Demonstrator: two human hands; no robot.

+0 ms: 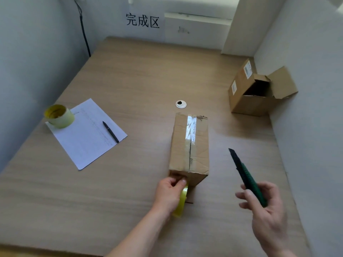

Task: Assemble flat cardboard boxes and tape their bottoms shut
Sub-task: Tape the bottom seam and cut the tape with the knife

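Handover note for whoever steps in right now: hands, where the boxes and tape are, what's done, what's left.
Left hand: grip on a yellow tape roll held at the near end of the box in work.
Right hand: grip on a green utility knife, held in the air right of that box, not touching it.
Box in work stands mid-table, taped seam up; the clear tape reads plainly on the far half.
Done: flaps closed, tape laid along the seam.
Left: probably cutting the tape at the near end.
Second box lies far right, flaps open. Spare tape roll sits on the paper, far left.
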